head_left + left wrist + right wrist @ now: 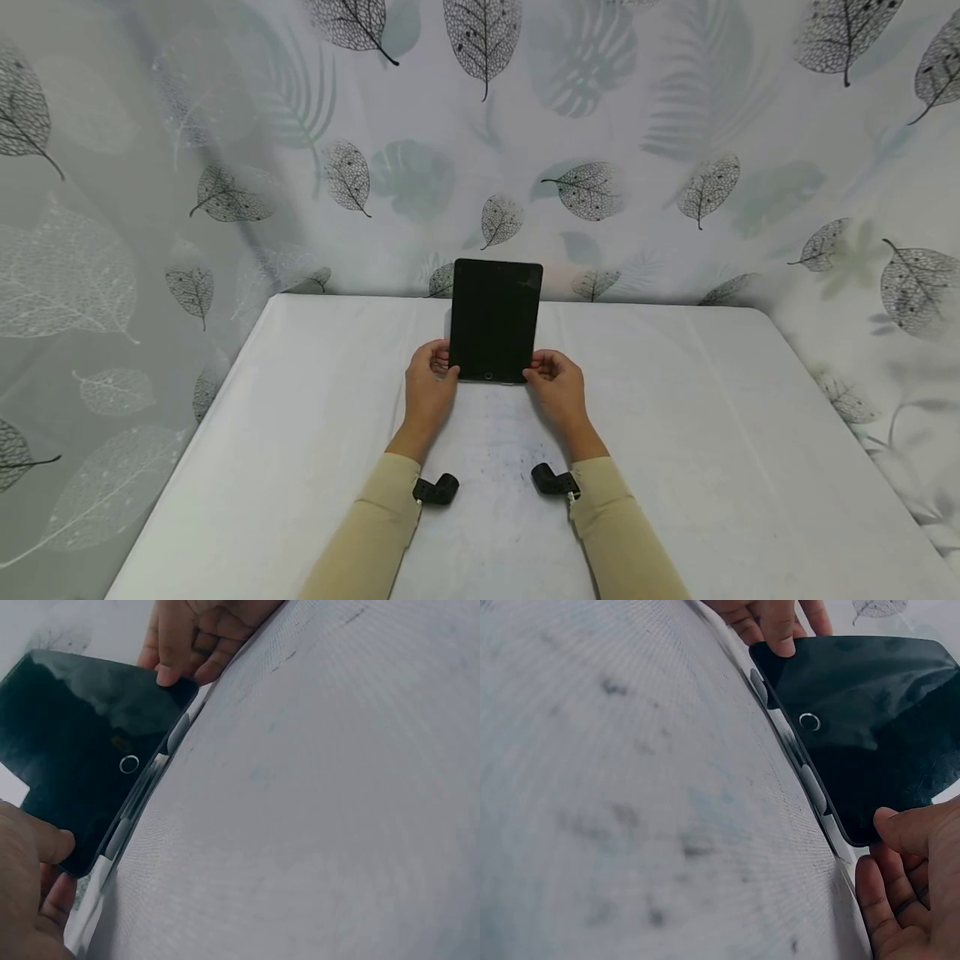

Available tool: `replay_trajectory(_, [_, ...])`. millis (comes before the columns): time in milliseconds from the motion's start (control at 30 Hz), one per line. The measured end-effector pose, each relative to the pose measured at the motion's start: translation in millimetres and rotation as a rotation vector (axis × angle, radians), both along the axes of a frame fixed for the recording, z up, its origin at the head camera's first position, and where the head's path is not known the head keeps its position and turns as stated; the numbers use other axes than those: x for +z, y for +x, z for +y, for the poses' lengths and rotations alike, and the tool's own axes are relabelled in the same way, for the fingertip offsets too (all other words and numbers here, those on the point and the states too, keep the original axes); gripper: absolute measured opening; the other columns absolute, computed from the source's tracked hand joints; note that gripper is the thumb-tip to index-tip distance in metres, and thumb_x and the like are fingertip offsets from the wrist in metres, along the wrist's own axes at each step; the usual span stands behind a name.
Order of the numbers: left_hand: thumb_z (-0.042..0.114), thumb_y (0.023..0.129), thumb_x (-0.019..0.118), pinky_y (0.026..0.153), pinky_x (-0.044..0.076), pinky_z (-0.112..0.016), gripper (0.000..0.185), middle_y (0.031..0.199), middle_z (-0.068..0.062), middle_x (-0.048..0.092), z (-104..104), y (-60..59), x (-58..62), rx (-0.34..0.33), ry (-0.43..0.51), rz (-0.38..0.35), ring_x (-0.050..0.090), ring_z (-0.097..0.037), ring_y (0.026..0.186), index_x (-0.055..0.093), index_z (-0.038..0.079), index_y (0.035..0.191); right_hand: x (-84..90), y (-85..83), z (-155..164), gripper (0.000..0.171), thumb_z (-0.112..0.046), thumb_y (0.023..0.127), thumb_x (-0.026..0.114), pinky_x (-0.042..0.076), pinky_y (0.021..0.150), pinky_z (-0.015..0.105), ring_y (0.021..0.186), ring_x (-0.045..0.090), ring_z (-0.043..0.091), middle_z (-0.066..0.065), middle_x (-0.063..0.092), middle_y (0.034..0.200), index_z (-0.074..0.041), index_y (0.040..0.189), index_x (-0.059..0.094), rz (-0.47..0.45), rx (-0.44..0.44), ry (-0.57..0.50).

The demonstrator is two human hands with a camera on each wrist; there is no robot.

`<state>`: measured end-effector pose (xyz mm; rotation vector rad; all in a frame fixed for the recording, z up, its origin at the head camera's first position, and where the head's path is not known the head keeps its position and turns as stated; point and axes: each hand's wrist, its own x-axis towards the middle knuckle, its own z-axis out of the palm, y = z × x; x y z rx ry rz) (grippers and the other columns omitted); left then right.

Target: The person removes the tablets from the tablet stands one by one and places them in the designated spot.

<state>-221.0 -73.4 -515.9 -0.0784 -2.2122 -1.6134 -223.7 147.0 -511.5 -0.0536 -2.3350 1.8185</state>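
Note:
A black tablet (495, 321) with a round home button stands tilted back near the far side of the table, its dark screen towards me. My left hand (431, 390) pinches its lower left corner, thumb on the front. At the lower right corner, my right hand (558, 387) pinches it the same way. Both wrist views show the tablet's bottom edge close above the white cloth. Light grey rounded pads (812, 787) and a pale strip sit along that edge; they look like part of a stand, mostly hidden behind the tablet.
White cloth covers the table (300, 467). Behind its far edge hangs a curtain (480, 150) printed with leaves, which also runs along both sides. A black wrist camera (437, 489) is on the left sleeve, another (553, 480) on the right.

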Motion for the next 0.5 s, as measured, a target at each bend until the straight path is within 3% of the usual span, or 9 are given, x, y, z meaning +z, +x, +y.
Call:
replay_trajectory(333, [-0.011, 0.083, 0.073, 0.081, 0.054, -0.021, 0.043, 0.106, -0.016, 0.065, -3.0, 1.2, 2.7, -0.046, 0.089, -0.075, 0.064, -0.023, 0.094, 0.063, 0.002, 0.122, 2.7, 2.3, 0.3, 0.023, 0.007, 0.086, 0.074, 0.051, 0.076, 0.012, 0.086, 0.064, 0.007, 0.022, 0.069, 0.105, 0.005, 0.108, 0.068, -0.003, -0.008, -0.019])
replay_trajectory(500, [-0.013, 0.082, 0.072, 0.08, 0.053, -0.018, 0.046, 0.11, -0.016, 0.068, -6.8, -0.3, 1.7, -0.105, 0.147, -0.1, 0.061, -0.019, 0.094, 0.063, 0.003, 0.124, 7.7, 4.3, 0.1, 0.025, 0.01, 0.086, 0.072, 0.053, 0.076, 0.011, 0.09, 0.067, 0.017, 0.028, 0.069, 0.108, 0.009, 0.11, 0.068, 0.002, -0.006, -0.07])
